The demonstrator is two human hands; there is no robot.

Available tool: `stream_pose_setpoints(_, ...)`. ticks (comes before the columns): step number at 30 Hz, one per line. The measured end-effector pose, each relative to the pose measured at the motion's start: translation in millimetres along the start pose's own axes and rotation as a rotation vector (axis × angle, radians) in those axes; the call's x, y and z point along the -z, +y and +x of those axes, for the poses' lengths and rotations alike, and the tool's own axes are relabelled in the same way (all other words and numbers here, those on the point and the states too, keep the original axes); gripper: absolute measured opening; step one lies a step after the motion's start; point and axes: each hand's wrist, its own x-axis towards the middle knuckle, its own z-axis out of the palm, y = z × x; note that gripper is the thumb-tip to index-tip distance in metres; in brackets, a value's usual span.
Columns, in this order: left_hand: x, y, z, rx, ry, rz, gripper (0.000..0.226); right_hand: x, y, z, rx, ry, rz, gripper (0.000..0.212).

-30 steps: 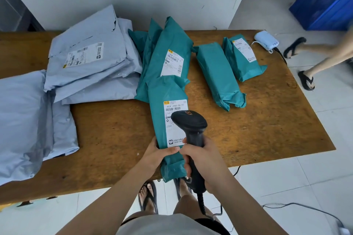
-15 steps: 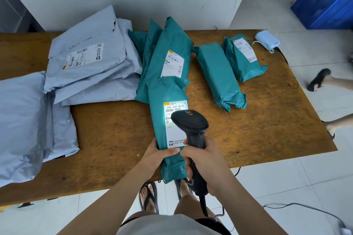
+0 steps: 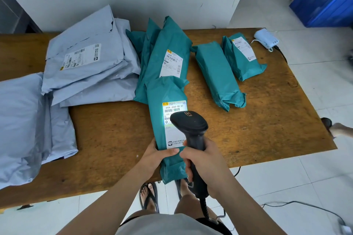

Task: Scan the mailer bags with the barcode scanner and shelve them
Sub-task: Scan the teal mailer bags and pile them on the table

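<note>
A long teal mailer bag [image 3: 158, 101] lies at the front of the wooden table [image 3: 267, 124], its near end hanging over the edge. My left hand [image 3: 154, 156] grips that near end, thumb across the top. My right hand [image 3: 204, 164] grips the handle of a black barcode scanner [image 3: 189, 126], whose head hovers over the bag's white label [image 3: 174, 108]; a bright patch of light falls on the barcode. Behind lie more teal mailers [image 3: 168, 53] [image 3: 217, 74] [image 3: 244, 57] and a pile of pale blue mailers [image 3: 86, 63].
More pale blue bags [image 3: 23, 120] fill the table's left end. A small light blue device [image 3: 266, 39] with a cord sits at the far right corner. A blue crate [image 3: 324, 0] stands on the floor beyond. Another person's foot [image 3: 342, 129] shows at the right edge. Cables cross the floor.
The scanner's light now falls on the label, which was unlit a second ago. The other person's feet have moved toward the right edge. My hands have barely shifted.
</note>
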Motion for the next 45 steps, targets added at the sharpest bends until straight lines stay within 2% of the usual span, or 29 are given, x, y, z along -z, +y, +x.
stream_pose_setpoints(6, -0.5, 0.7, -0.5, 0.009, -0.011, 0.011, 0.046, -1.1, -2.1, -2.8, -0.011, 0.004, -0.007, 0.006)
stream_pose_setpoints(10, 0.9, 1.2, -1.8, 0.002, -0.021, 0.011, 0.056, -1.4, -8.2, -12.1, 0.003, -0.012, -0.010, 0.007)
stream_pose_setpoints(14, 2.1, 2.4, -2.7, -0.012, -0.049, -0.008, 0.081, -1.2, -14.5, -24.8, 0.029, -0.025, -0.007, 0.009)
stream_pose_setpoints(18, 2.7, 3.1, -4.0, -0.015, -0.065, -0.025, 0.086, -0.8, -16.8, -31.3, 0.034, -0.020, -0.012, 0.012)
stream_pose_setpoints(22, 3.1, 3.3, -4.6, -0.004, -0.055, -0.019, 0.071, -0.9, -16.3, -32.0, 0.017, -0.026, -0.018, 0.011)
stream_pose_setpoints(25, 2.4, 3.8, -4.5, 0.000, -0.052, -0.019, 0.085, -0.5, -16.0, -32.4, 0.016, -0.029, -0.011, 0.010)
stream_pose_setpoints(30, -2.3, 6.4, -6.3, -0.007, -0.006, 0.014, 0.054, 1.2, -15.7, -32.9, 0.036, -0.021, 0.017, 0.012)
stream_pose_setpoints(36, -23.2, 35.3, -7.3, -0.094, -0.060, 0.013, 0.041, 23.3, -16.1, -23.0, 0.062, 0.156, 0.109, 0.009)
stream_pose_setpoints(40, -46.0, 75.3, 13.7, -0.190, 0.004, -0.024, 0.029, 50.7, -24.1, -7.7, 0.060, 0.211, 0.141, 0.013)
stream_pose_setpoints(43, -64.6, 99.7, 35.6, -0.261, 0.027, 0.105, 0.030, 76.2, -33.8, 5.4, 0.040, 0.187, 0.174, 0.015)
stream_pose_setpoints(45, -75.8, 111.3, 49.7, -0.322, 0.117, 0.255, 0.032, 94.3, -40.5, 14.3, 0.042, 0.159, 0.183, 0.015)
